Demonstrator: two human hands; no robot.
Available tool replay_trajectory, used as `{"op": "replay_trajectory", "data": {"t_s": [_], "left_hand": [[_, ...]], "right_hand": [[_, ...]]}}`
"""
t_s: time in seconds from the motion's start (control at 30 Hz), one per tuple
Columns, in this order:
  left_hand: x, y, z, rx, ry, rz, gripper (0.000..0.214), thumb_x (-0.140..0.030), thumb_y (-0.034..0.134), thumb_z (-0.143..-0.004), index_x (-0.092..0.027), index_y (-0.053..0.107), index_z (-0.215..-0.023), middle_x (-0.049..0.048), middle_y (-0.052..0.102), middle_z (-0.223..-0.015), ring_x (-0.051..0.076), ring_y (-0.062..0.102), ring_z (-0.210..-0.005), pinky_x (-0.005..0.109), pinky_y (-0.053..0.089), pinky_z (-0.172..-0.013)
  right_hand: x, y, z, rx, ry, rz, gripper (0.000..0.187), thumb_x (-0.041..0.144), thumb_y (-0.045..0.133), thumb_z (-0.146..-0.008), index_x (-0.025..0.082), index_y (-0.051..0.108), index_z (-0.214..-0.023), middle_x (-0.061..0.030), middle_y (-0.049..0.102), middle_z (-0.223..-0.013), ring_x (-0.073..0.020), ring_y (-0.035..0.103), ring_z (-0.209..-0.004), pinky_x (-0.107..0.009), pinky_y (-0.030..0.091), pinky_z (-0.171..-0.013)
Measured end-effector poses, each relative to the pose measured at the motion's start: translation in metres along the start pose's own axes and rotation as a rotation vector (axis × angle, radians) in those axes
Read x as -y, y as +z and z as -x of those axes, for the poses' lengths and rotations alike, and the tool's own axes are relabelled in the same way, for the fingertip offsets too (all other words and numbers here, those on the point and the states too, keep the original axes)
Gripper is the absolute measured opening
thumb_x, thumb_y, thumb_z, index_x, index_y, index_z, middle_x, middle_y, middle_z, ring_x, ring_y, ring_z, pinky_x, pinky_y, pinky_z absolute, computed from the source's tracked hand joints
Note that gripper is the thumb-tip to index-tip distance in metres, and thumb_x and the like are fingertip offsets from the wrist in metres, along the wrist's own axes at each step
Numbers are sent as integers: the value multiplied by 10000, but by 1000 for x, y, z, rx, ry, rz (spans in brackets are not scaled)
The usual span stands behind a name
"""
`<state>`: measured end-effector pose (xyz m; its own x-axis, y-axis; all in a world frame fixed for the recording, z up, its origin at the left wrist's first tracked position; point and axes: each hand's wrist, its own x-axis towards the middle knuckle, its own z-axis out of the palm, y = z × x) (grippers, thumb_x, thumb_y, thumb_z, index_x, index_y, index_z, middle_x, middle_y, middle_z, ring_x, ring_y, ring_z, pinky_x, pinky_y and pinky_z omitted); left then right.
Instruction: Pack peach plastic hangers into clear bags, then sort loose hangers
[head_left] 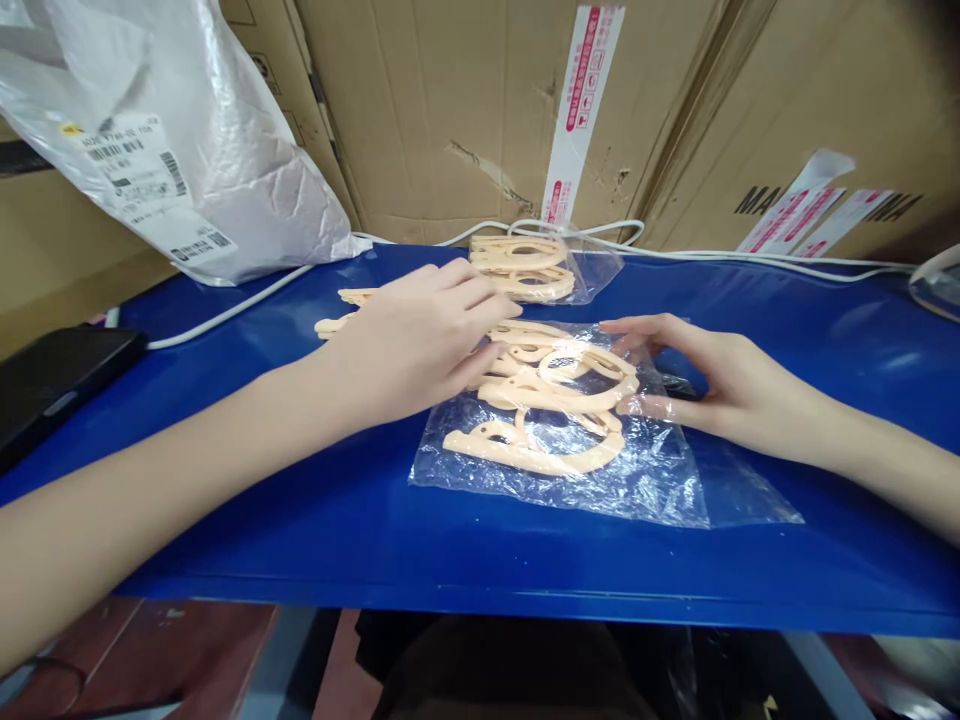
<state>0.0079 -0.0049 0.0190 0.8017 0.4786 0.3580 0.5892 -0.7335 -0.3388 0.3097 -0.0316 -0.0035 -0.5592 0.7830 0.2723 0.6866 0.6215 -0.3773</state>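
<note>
Several cream-coloured plastic pieces that look like folding clothes hangers [555, 455] lie in and on a clear plastic bag [652, 490] on the blue table. My left hand [427, 335] is palm down over the left part of this pile, fingers lightly bent and thumb apart. It covers part of the pile, and narrow cream ends [334, 328] stick out to its left. At the bag's right side is my right hand [697, 380], its thumb and fingers spread, thumb tip touching the bag by the hangers' curved ends. Its farther fingers are partly hidden.
Behind the pile lies another bagged set of cream hangers [521, 270]. A white cable [232, 312] runs along the back of the blue table [360, 530]. At left are a black phone-like device [67, 375] and a white labelled parcel bag [247, 180]. Cardboard boxes [450, 110] stand behind.
</note>
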Motion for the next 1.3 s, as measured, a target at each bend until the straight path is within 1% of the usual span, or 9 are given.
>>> {"op": "replay_trajectory", "data": {"t_s": [0.13, 0.3, 0.4, 0.5, 0.63, 0.73, 0.87, 0.97, 1.3], "left_hand": [[10, 7, 0, 127, -58, -14, 367, -231, 369, -1010, -124, 668, -1192, 122, 692, -1139, 291, 593, -1101, 424, 468, -893], [19, 15, 2, 250, -37, -41, 410, -67, 363, -930, -147, 663, -1198, 103, 695, -1153, 271, 574, -1094, 390, 422, -857], [22, 20, 3, 224, -20, -24, 405, -81, 358, -948, -169, 646, -1219, 91, 691, -1187, 256, 568, -1116, 383, 420, -883], [24, 26, 3, 191, 8, -9, 422, -63, 344, -949, -157, 618, -1256, 110, 662, -1260, 253, 561, -1173, 394, 417, -955], [24, 34, 3, 187, 18, 21, 447, -20, 359, -918, -129, 593, -1283, 126, 649, -1291, 238, 567, -1211, 386, 396, -1045], [21, 35, 2, 146, 47, 52, 436, -16, 362, -914, -120, 618, -1250, 139, 664, -1265, 235, 586, -1196, 398, 381, -1075], [11, 27, 2, 124, 82, 170, 413, -60, 355, -957, -155, 640, -1241, 111, 676, -1253, 214, 603, -1175, 376, 406, -1047], [4, 17, 3, 149, 86, 288, 398, -90, 372, -980, -183, 635, -1265, 69, 682, -1254, 191, 602, -1180, 329, 432, -1003], [11, 16, 4, 162, 11, 546, 306, -187, 504, -970, -229, 651, -1235, 7, 728, -1180, 128, 672, -1046, 240, 472, -874]], "right_hand": [[-7, -2, -2, 7, -6, -61, 560, 514, 658, -871, 244, 558, -1351, -81, 702, -1176, -240, 691, -987, -398, 574, -833], [-11, -2, 0, -54, -46, -127, 702, 411, 697, -867, 287, 369, -1475, -46, 699, -1108, -201, 653, -945, -402, 554, -899], [-10, -3, 2, -74, -94, -109, 709, 385, 716, -855, 302, 377, -1473, -48, 682, -1172, -194, 641, -965, -379, 551, -895], [-6, -4, 1, -16, -131, -67, 603, 358, 690, -882, 278, 456, -1432, -54, 687, -1178, -181, 649, -959, -351, 553, -885], [-3, -6, -1, 17, -159, -49, 404, 353, 661, -909, 243, 593, -1291, -66, 700, -1230, -149, 655, -845, -334, 567, -819], [-1, -15, 0, 44, -152, -22, 375, 371, 657, -912, 229, 627, -1258, -64, 726, -1210, -136, 666, -779, -314, 581, -772], [-2, -36, 3, 153, -137, 45, 400, 442, 687, -877, 263, 663, -1233, -49, 766, -1102, -183, 726, -830, -294, 599, -710], [-4, -45, 5, 224, -140, 45, 416, 460, 701, -858, 294, 665, -1237, -46, 756, -1147, -228, 739, -934, -303, 608, -706], [-1, -26, 5, 176, -61, -70, 455, 451, 739, -832, 235, 664, -1225, -37, 767, -954, -167, 720, -808, -276, 571, -721]]}}
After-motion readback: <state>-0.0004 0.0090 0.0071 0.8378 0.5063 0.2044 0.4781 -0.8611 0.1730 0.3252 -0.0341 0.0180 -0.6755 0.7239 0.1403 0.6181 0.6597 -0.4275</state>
